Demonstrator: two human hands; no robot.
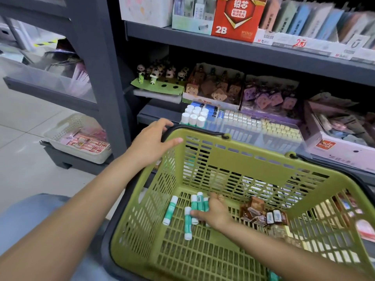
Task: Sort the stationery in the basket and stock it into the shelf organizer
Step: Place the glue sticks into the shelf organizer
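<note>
A green plastic basket (233, 159) with a dark handle sits low in front of the shelf. Several green-and-white glue sticks (170, 209) lie on its floor at the left, and small brown packets (255, 211) are piled at the right. My right hand (215, 211) reaches into the basket and curls around a few of the glue sticks. My left hand (152, 142) grips the basket's far left corner at the handle. On the shelf behind, a clear organizer (243, 130) holds upright white-capped glue sticks (194, 116) and rows of small boxed items.
Panda-topped pens (158, 76), brown (215, 88) and purple (267, 96) figure items fill the shelf behind the organizer. A red 2B lead box (237, 17) stands on the upper shelf. A white bin (81, 136) sits on the floor at left beside the grey upright.
</note>
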